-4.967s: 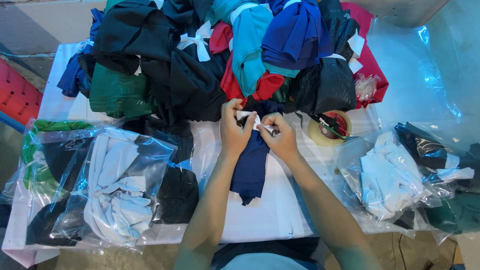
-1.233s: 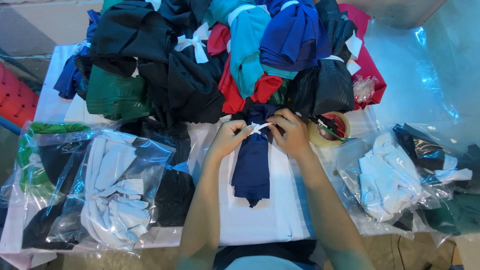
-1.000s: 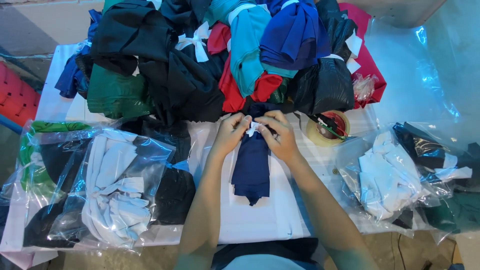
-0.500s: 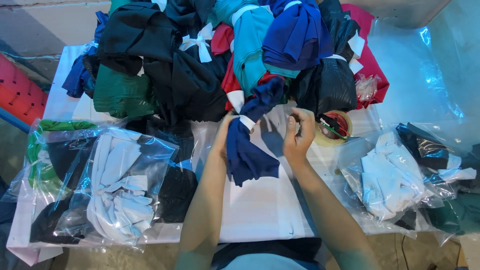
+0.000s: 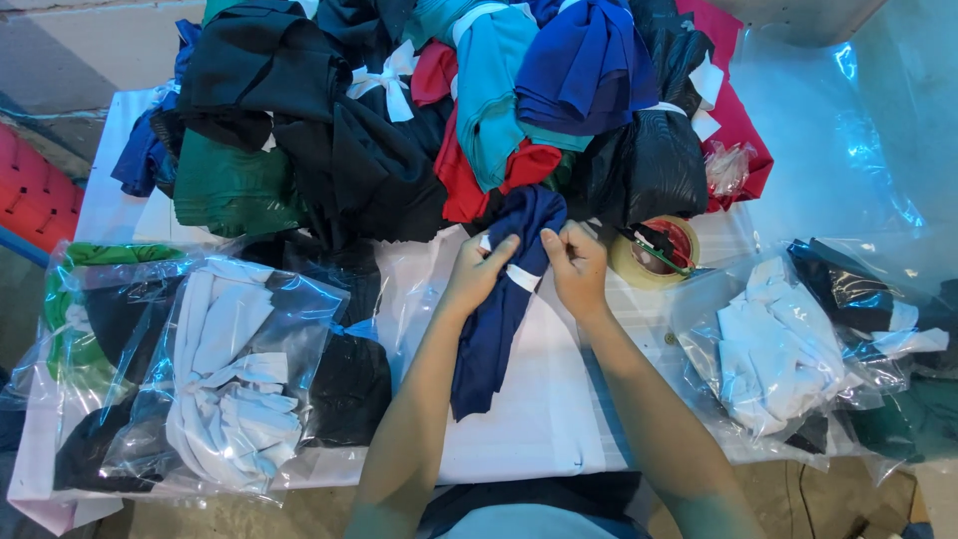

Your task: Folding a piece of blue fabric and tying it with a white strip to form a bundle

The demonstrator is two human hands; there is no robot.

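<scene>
Two hands on one navy bundle at mid-table.
The left hand point(image 5: 477, 271) and right hand point(image 5: 576, 264) both grip the navy bundle point(image 5: 499, 319) at its white tie point(image 5: 520, 277), lying on the table point(image 5: 539, 419). One tape roll point(image 5: 656, 256) sits just right; two bags point(image 5: 239, 369) of cloth lie left, one bag point(image 5: 778, 349) right.

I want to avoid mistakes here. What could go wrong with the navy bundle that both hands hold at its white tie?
1. The left hand and right hand grip the navy bundle only near its white tie; its loose lower end could perhaps slip out.
2. The pile of bundles leans close behind and may spill onto it.
3. The tape roll lies beside the right hand and could be knocked.
</scene>
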